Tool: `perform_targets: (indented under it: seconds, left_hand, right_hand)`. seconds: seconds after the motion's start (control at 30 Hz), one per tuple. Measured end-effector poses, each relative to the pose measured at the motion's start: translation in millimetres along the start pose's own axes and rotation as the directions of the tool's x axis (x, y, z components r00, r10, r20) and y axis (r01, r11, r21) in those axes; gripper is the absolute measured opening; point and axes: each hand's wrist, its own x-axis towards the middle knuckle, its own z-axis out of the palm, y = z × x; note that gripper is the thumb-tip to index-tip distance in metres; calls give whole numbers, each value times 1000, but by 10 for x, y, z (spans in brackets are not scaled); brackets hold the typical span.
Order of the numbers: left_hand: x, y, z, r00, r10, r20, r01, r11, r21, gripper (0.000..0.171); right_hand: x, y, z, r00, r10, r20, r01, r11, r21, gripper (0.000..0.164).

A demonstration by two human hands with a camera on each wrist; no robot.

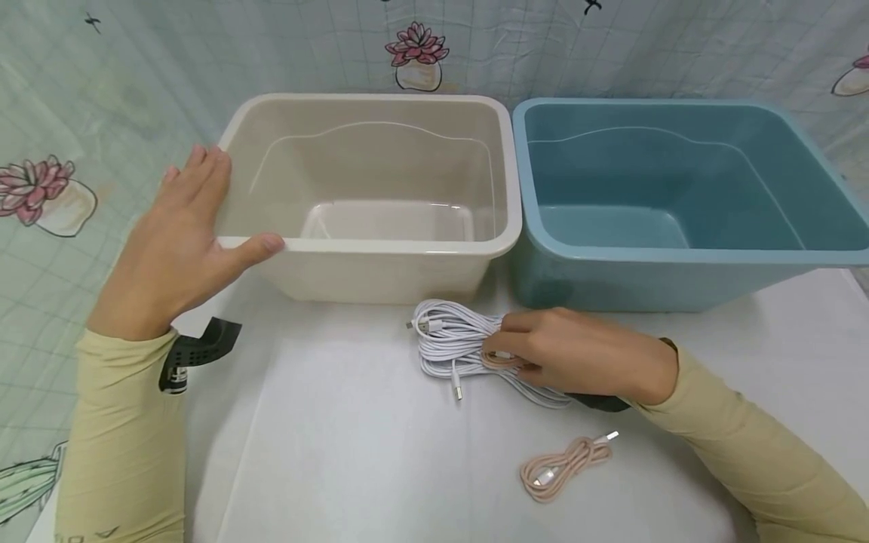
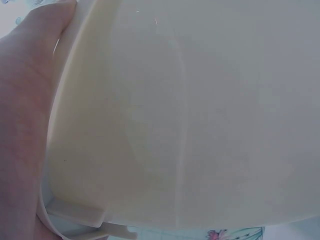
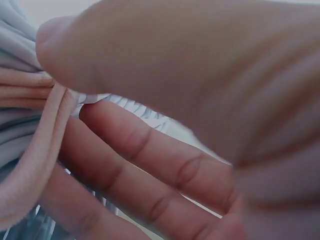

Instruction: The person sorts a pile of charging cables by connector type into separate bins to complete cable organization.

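My left hand (image 1: 178, 253) rests on the near left corner of the beige plastic tub (image 1: 366, 247), fingers straight along its left side and thumb across the front rim. In the left wrist view the tub's wall (image 2: 200, 125) fills most of the picture. My right hand (image 1: 577, 353) pinches a coiled peach USB cable (image 1: 501, 360) over a bundle of white USB cables (image 1: 451, 343). The right wrist view shows the thumb over the peach loops (image 3: 50, 135) and fingers beneath. A second coiled peach cable (image 1: 566, 467) lies on the table nearer to me.
A blue-green plastic tub (image 1: 679, 256) stands right of the beige one, their rims close together. Both tubs stand at the back of the white-covered table (image 1: 353, 437). Behind them hangs a patterned curtain (image 1: 285, 45).
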Motion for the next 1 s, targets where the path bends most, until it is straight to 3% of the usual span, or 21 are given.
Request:
perform_targets:
  seconds: [0.43, 1.0]
  left_hand:
    - [-9, -10, 15, 1000, -5, 28, 4, 1000, 14, 105]
    - [-9, -13, -7, 1000, 6, 14, -6, 1000, 19, 105]
  right_hand:
    - [9, -3, 60, 999, -37, -31, 36, 999, -31, 33]
    - [28, 5, 55, 994, -90, -58, 89, 996, -30, 37]
